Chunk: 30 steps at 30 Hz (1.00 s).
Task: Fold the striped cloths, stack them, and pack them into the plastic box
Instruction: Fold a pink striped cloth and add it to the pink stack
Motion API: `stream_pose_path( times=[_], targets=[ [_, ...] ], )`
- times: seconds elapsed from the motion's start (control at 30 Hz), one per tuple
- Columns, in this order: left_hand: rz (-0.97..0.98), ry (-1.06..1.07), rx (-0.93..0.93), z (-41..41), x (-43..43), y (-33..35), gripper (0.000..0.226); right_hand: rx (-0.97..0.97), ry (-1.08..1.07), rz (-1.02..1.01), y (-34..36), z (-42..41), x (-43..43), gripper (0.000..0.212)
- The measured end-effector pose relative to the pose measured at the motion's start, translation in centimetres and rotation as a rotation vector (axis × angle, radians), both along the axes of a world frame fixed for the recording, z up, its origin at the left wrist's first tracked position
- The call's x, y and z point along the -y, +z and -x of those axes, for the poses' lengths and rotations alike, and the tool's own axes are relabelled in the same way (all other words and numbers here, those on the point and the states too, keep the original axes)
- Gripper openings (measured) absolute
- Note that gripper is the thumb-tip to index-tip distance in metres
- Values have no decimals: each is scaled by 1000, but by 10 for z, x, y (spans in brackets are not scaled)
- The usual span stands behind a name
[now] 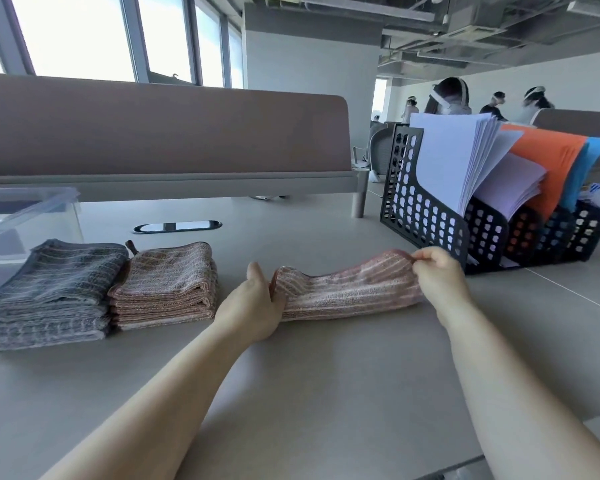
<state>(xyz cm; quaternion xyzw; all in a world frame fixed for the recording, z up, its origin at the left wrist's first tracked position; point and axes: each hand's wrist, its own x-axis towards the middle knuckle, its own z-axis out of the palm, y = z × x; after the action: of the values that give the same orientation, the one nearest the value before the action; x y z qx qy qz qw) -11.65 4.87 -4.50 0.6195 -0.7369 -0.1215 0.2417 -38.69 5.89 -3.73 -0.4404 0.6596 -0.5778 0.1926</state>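
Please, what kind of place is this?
Probably an open-plan office: a desk with a divider panel, a black file rack holding papers, and bare ducts overhead.

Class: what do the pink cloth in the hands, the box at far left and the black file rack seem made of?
Pink cloth: probably terry or microfibre; fuzzy ribbed stripes, it sags softly. Box: clear glossy plastic; see-through walls. File rack: likely moulded black plastic, slight sheen; punched grid walls.
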Motion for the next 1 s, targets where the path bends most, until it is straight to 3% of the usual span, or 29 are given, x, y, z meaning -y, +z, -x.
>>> stream_pose_path(
  times=[0.13, 0.2, 0.37, 0.47, 0.53, 0.7, 0.77, 0.87, 1.0],
  targets=[
    [41, 41, 10, 2, -1, 1, 31, -45, 29, -232, -7, 0, 1, 16],
    [51, 52, -46, 2, -1, 2, 30, -102, 82, -232, -10, 1, 3, 32],
    [103, 61, -3, 4, -5, 2, 41, -358, 50, -259, -19, 5, 10, 27],
    [147, 107, 42, 2, -3, 2, 31, -516, -41, -311, -19, 0, 16, 30],
    [125, 146, 27, 0, 0, 2, 19, -608, -103, -359, -20, -3, 20, 32],
    [11, 149, -1, 6, 1, 3, 27, -702, -23, -441, -23, -5, 28, 33],
    [-31, 162, -29, 9, 5, 5, 35, -672, 64, -422, -21, -9, 26, 37],
    [-39, 141, 40, 12, 10, 2, 46, -429, 200, -306, -17, -16, 23, 30],
    [-172, 128, 155, 15, 13, -4, 47, -359, 253, -221, -10, -21, 16, 33]
  ],
)
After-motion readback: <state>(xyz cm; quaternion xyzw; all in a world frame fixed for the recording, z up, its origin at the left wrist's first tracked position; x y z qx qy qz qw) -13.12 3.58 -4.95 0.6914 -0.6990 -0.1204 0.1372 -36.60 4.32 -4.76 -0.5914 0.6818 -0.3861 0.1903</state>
